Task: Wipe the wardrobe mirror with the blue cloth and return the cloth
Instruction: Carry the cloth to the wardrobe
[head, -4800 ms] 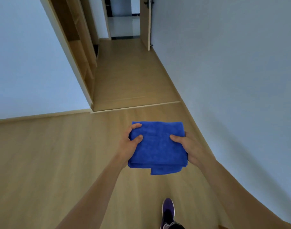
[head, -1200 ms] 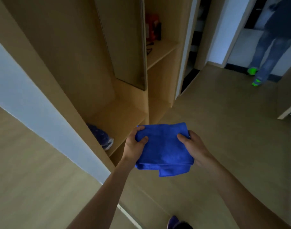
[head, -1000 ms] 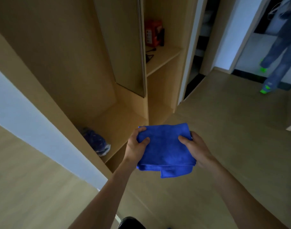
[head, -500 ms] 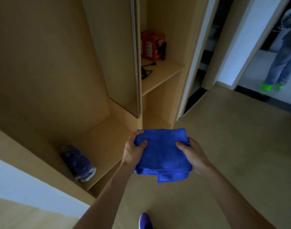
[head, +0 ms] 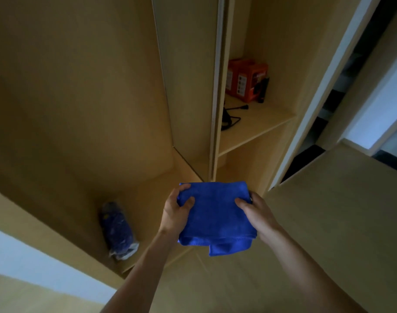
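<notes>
A person is holding the folded blue cloth (head: 215,213) at frame centre before an open wooden wardrobe (head: 80,98). The grip of the left hand (head: 174,214) is curling round its 9 o'clock edge, that of the right hand (head: 259,214) round its 3 o'clock edge, thumbs on top. A wrapped blue bundle (head: 118,229) is lying on a shelf (head: 148,195) at 8 o'clock, an orange box (head: 247,80) at 1 o'clock.

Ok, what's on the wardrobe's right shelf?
An orange box, a slim dark object beside it and a black cable; the upright panel hides the left end of the shelf.
</notes>
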Demonstrator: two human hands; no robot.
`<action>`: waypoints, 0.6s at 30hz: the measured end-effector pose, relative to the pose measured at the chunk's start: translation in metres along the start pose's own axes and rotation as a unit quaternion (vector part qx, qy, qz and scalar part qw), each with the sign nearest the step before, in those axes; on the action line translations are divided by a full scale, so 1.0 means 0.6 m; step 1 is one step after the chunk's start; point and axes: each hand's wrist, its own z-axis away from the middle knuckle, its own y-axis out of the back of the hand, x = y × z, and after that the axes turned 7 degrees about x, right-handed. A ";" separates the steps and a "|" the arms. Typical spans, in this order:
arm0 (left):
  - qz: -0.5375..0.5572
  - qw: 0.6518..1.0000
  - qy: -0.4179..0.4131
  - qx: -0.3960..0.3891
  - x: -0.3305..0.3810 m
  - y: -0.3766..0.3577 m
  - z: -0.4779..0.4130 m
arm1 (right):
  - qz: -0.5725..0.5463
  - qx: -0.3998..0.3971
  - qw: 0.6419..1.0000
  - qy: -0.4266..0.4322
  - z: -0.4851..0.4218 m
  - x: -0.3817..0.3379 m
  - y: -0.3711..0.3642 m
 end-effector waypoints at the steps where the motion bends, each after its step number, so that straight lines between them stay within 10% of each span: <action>1: 0.002 1.000 0.000 0.011 0.000 -0.004 -0.005 | 0.001 -0.010 1.000 0.004 -0.014 -0.003 0.001; 18: 0.091 0.980 0.046 0.171 0.072 -0.119 0.013 | 0.071 -0.228 0.971 0.030 -0.204 -0.081 0.039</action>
